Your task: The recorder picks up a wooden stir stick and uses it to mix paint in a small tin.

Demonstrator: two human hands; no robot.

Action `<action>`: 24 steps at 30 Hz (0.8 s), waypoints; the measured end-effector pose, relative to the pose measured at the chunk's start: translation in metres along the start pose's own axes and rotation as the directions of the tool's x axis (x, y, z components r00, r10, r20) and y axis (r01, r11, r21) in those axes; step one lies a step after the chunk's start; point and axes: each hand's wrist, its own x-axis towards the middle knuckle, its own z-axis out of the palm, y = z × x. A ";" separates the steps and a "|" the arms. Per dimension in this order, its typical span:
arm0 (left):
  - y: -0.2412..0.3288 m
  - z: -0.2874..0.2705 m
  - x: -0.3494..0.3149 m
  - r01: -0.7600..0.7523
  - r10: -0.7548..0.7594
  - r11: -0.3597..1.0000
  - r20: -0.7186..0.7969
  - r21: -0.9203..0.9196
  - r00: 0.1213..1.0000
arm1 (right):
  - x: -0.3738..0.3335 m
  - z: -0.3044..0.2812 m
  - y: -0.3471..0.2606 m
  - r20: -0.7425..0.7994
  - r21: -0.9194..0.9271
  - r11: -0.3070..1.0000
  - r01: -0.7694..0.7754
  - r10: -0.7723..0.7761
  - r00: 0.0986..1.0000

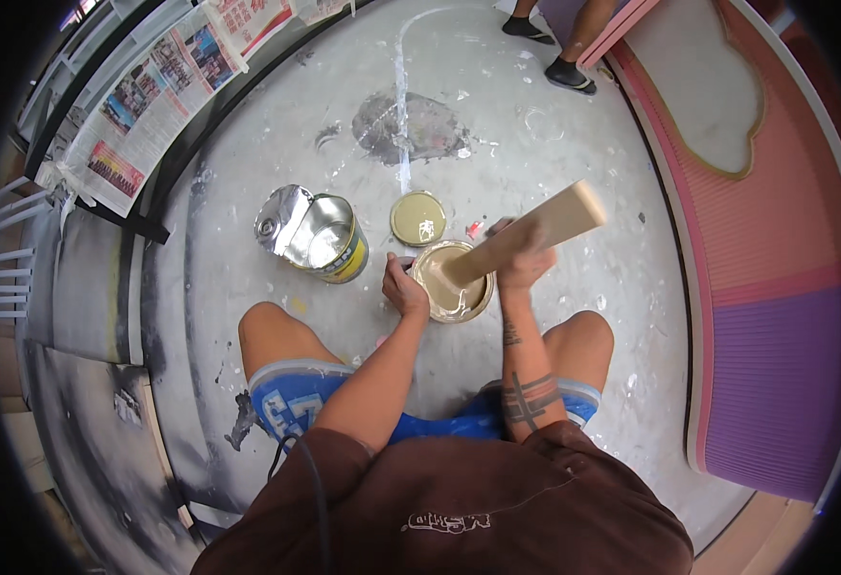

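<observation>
1. Open round paint can is standing upright on the spattered concrete floor, just ahead of the squatting person's knees; beige paint is filling it and coating the inner wall

2. Flat pale wooden stick is leaning tilted, lower end dipping into the paint, upper end pointing up and to the right; its top is showing motion blur

3. Left hand is gripping the can's left rim

4. Right hand is wrapping around the stick's middle, above the can's right edge
</observation>
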 end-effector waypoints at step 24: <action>0.019 0.012 -0.003 0.064 -0.067 0.992 -0.027 -0.107 0.997 | -0.011 -0.002 0.018 0.089 -0.074 0.997 -0.028 0.034 0.995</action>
